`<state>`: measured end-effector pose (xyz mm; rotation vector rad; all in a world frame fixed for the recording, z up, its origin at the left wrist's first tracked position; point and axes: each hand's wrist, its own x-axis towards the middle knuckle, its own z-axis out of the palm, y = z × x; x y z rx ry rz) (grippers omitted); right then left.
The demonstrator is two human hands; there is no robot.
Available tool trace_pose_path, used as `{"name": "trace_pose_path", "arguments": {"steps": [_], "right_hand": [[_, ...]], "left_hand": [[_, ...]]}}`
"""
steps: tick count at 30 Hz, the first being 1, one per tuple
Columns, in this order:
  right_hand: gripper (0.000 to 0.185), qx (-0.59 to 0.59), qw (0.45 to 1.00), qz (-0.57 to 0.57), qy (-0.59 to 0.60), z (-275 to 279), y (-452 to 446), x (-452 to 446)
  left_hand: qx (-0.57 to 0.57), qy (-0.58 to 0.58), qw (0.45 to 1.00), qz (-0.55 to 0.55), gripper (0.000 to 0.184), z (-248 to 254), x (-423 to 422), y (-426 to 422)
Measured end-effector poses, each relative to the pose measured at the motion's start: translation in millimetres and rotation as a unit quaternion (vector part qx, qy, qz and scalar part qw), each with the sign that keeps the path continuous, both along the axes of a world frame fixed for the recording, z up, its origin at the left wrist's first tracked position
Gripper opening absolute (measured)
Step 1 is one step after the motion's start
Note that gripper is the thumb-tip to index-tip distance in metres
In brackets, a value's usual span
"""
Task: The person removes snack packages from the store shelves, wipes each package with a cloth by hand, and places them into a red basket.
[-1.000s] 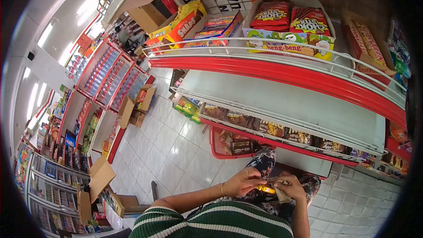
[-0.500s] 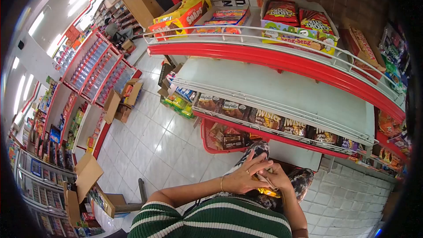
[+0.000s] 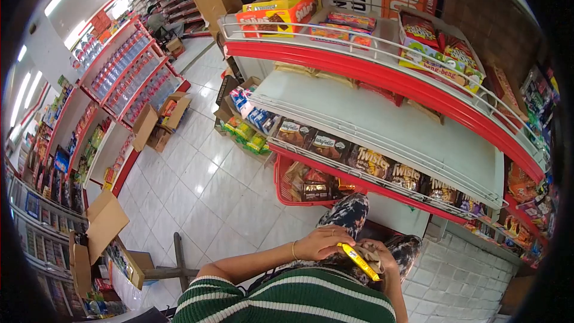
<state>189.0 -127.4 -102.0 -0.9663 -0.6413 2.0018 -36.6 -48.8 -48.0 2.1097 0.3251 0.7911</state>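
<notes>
My left hand [image 3: 323, 243], low in the middle of the head view, is closed on the upper end of a slim yellow snack packet [image 3: 360, 262]. The packet slants down to the right in front of my striped top. My right hand [image 3: 384, 255] is close beside it, fingers curled around a crumpled beige-grey cloth [image 3: 369, 255]. Cloth and packet are side by side; I cannot tell whether they touch. Both hands are over my lap, below the shelf with wafer packs [image 3: 329, 145]. The right fingertips are partly hidden.
A red basket [image 3: 278, 186] with packs stands on the floor under the shelf. The upper shelf [image 3: 359, 67] carries snack boxes behind a wire rail. Open cartons [image 3: 107, 221] and a dark metal leg [image 3: 179, 254] are at the left. Bottle racks [image 3: 122, 72] stand farther off.
My hands have come apart slightly, and the yellow packet, mostly covered before, now shows along its length. The left hand has lowered a little. The view has shifted, bringing the shelves rightward.
</notes>
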Motion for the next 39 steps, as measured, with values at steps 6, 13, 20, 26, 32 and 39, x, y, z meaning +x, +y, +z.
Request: {"name": "trace_pose_path", "arguments": {"steps": [6, 13, 20, 26, 32, 39], "right_hand": [[0.030, -0.061, 0.994, 0.053, -0.071, 15.0, -0.7, 12.5], [0.027, 0.055, 0.975, 0.074, -0.200, 35.1, 1.6, 14.0], [0.025, 0.014, 0.963, -0.231, -0.140, 53.6, 3.3, 16.1], [0.023, 0.171, 0.872, -0.345, -0.303, 55.5, 39.2, -32.2], [0.020, 0.218, 0.819, -0.239, -0.474, 26.1, 13.5, -31.9], [0.017, 0.236, 0.780, -0.400, -0.420, 59.8, 23.0, -32.0]], "left_hand": [[-0.138, -0.040, 0.989, 0.035, 0.024, -3.2, -16.4, 5.6], [-0.156, -0.030, 0.981, 0.114, 0.025, 0.4, -37.2, 11.2], [-0.251, -0.059, 0.932, 0.255, 0.026, -24.8, -46.1, 19.7], [-0.390, -0.168, 0.887, 0.183, 0.031, -14.1, -17.7, 7.4], [-0.436, -0.205, 0.851, 0.208, 0.029, -9.0, -15.8, 11.7], [-0.299, -0.089, 0.929, 0.199, 0.026, -12.7, -11.3, 16.6]]}}
